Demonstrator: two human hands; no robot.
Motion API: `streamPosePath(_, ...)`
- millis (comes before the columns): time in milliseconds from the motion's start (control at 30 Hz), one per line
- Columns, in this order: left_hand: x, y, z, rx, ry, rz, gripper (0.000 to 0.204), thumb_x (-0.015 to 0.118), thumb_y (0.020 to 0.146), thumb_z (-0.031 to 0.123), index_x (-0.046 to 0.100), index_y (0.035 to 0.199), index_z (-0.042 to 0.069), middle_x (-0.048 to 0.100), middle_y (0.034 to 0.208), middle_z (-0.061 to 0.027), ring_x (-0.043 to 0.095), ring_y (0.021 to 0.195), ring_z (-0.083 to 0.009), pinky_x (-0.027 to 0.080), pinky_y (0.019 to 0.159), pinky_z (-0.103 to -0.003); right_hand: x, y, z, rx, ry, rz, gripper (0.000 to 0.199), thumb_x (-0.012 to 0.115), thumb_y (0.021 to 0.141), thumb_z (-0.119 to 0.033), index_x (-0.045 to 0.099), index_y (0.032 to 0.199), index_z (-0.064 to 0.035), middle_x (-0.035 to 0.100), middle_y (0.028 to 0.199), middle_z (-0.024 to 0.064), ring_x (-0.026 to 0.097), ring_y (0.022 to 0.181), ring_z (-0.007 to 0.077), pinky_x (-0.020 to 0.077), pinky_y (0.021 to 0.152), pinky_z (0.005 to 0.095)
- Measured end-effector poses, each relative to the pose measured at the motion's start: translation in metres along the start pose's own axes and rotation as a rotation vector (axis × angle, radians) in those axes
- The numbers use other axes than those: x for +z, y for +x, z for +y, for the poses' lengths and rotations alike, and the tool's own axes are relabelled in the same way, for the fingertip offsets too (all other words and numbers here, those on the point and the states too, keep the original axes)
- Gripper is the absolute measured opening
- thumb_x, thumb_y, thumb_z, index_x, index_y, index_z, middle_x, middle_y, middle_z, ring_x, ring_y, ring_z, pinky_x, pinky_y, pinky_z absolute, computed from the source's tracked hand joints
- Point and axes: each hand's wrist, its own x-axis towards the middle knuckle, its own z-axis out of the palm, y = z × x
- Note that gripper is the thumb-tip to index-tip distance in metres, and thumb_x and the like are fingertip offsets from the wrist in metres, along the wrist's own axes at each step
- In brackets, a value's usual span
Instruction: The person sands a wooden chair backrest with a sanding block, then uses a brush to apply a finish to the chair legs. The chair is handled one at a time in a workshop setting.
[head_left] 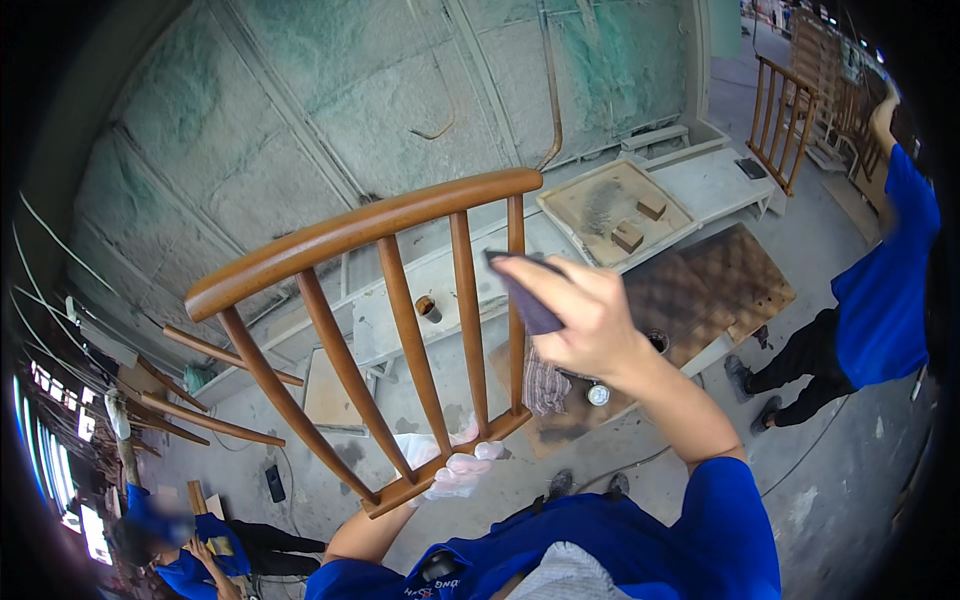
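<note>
A brown wooden chair back (370, 232) with a curved top rail and several slim spindles stands tilted before me. My left hand (462, 474), in a thin whitish glove, is closed around its lower rail, fingers wrapped over the wood. Bare and raised beside the rightmost spindle, my right hand (590, 312) pinches a folded dark sheet (530, 303) that looks like sandpaper. Part of the sheet overlaps the spindle in view; whether it touches the wood I cannot tell.
Behind the chair back runs a low pale bench with a cup (428, 308) and a tray (562, 200) holding two small blocks. A stained brown board (710, 285) and a striped cloth (546, 388) lie to the right. Co-workers in blue stand right (885, 280) and lower left (195, 570).
</note>
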Motion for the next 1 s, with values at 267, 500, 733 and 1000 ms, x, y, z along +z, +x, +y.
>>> streamPosePath(267, 0.007, -0.002, -0.001, -0.005, -0.008, 0.045, 0.042, 0.056, 0.114, 0.046, 0.047, 0.104, 0.007, 0.055, 0.073, -0.0068, 0.064, 0.055, -0.022, 0.054, 0.041, -0.033, -0.03, 0.027, 0.042, -0.35, -0.453, -0.146, 0.065, 0.082, 0.072, -0.012, 0.074, 0.136, -0.006, 0.062, 0.082, 0.0072, 0.065, 0.063, 0.0219, 0.0533, 0.056, 0.0356)
streamPosePath(500, 0.011, -0.001, -0.004, -0.004, -0.007, 0.059, 0.042, 0.056, 0.114, 0.045, 0.046, 0.104, 0.006, 0.056, 0.073, -0.0078, 0.065, 0.056, -0.0227, 0.056, 0.041, -0.034, -0.043, 0.023, 0.046, -0.39, -0.438, -0.145, 0.051, 0.074, 0.08, -0.014, 0.074, 0.13, -0.0039, 0.063, 0.08, 0.0062, 0.066, 0.061, 0.021, 0.0542, 0.054, 0.0349)
streamPosePath(733, 0.018, 0.005, -0.005, -0.021, -0.023, 0.072, 0.04, 0.056, 0.115, 0.043, 0.046, 0.104, 0.005, 0.057, 0.074, -0.009, 0.065, 0.057, -0.0234, 0.058, 0.042, -0.036, -0.039, 0.016, 0.059, -0.283, -0.197, -0.058, 0.074, 0.083, 0.067, -0.007, 0.073, 0.14, -0.0068, 0.067, 0.086, 0.0107, 0.068, 0.065, 0.0263, 0.0542, 0.058, 0.0394)
streamPosePath(1000, 0.021, 0.013, -0.006, 0.012, -0.023, 0.081, 0.04, 0.056, 0.115, 0.041, 0.046, 0.102, 0.004, 0.056, 0.072, -0.0096, 0.067, 0.06, -0.0244, 0.061, 0.042, -0.038, -0.026, 0.004, 0.071, -0.249, -0.208, 0.049, 0.069, 0.084, 0.067, -0.009, 0.076, 0.135, -0.0062, 0.064, 0.08, 0.0079, 0.066, 0.062, 0.0251, 0.0531, 0.057, 0.0386)
